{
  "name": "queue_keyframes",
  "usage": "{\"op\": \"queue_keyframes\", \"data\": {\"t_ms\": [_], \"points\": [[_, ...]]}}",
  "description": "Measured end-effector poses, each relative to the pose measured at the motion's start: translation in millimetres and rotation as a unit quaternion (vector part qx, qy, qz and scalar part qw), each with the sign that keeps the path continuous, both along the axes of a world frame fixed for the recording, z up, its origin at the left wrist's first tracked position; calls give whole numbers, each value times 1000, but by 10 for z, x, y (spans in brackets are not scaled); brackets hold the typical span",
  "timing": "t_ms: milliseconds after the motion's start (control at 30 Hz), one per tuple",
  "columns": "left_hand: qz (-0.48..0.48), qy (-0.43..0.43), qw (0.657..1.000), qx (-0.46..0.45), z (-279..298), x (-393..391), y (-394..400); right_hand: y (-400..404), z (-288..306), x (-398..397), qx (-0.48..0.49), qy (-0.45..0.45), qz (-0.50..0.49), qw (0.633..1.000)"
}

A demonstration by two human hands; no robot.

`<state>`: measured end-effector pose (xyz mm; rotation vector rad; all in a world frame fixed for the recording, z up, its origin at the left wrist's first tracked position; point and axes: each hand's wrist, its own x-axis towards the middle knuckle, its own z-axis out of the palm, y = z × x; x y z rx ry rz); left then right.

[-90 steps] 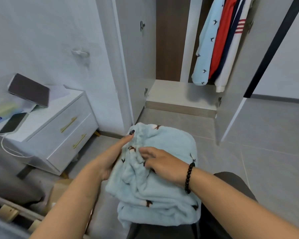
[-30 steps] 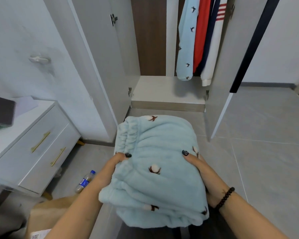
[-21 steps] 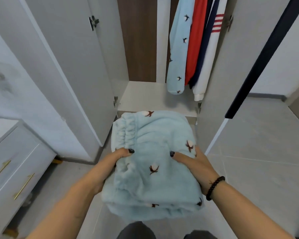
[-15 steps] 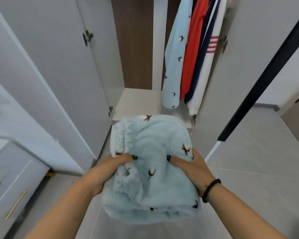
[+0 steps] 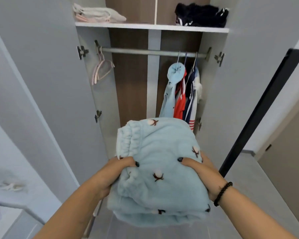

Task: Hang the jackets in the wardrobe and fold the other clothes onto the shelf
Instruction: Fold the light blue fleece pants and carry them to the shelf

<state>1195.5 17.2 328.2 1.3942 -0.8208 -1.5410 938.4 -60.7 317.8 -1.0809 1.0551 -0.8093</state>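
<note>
Folded blue fleece pants [image 5: 160, 163], w/ small cotton-flower print, held up in front of the open wardrobe [image 5: 152, 69], below the rail and clear of the shelf. L hand [image 5: 116, 171] grips the left edge near the elastic waistband, thumb on top, fingers curled under. R hand [image 5: 199, 171] grips the right edge the same way, thumb on top; black bead bracelet [image 5: 223, 193] on that wrist. Dark polish on both thumbnails.

Inside the wardrobe: top shelf [image 5: 152, 26] carries a folded pale stack [image 5: 98, 14] at left and a folded black item [image 5: 201, 14] at right, well apart, w/ a vertical divider between them. Under the shelf runs the rail [image 5: 145, 52]. At its left end hang bare pink hangers [image 5: 102, 69]. Toward the right end hang three jackets close together: light blue [image 5: 173, 87], red [image 5: 179, 104], navy/white [image 5: 192, 94] w/ stripes. Pants' top edge overlaps the jackets' hems in view; can't tell if they touch.

Both doors stand open, hinges showing. Grey tile floor [image 5: 248, 178] at right.
</note>
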Motion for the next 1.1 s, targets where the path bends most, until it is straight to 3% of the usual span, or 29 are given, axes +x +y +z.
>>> {"op": "queue_keyframes", "data": {"t_ms": [267, 367, 467, 533, 733, 1100], "points": [[-7, 32, 995, -89, 1113, 288, 33, -48, 1133, 310, -57, -43, 23, 997], [64, 2, 989, -134, 1376, 324, -39, -54, 1356, 467, -84, -40, 30, 995], [21, -55, 976, -211, 1409, 421, -44, -102, 1530, 595, -112, -32, 29, 993], [12, -46, 971, -233, 1428, 496, 5, -153, 1636, 655, -126, -32, 38, 991], [-37, -41, 978, -201, 1689, 711, -217, -454, 1943, 805, -151, -41, 56, 986], [-16, 12, 960, -281, 2002, 778, -1685, -1897, 2412, 830, -200, -70, 59, 976]]}}
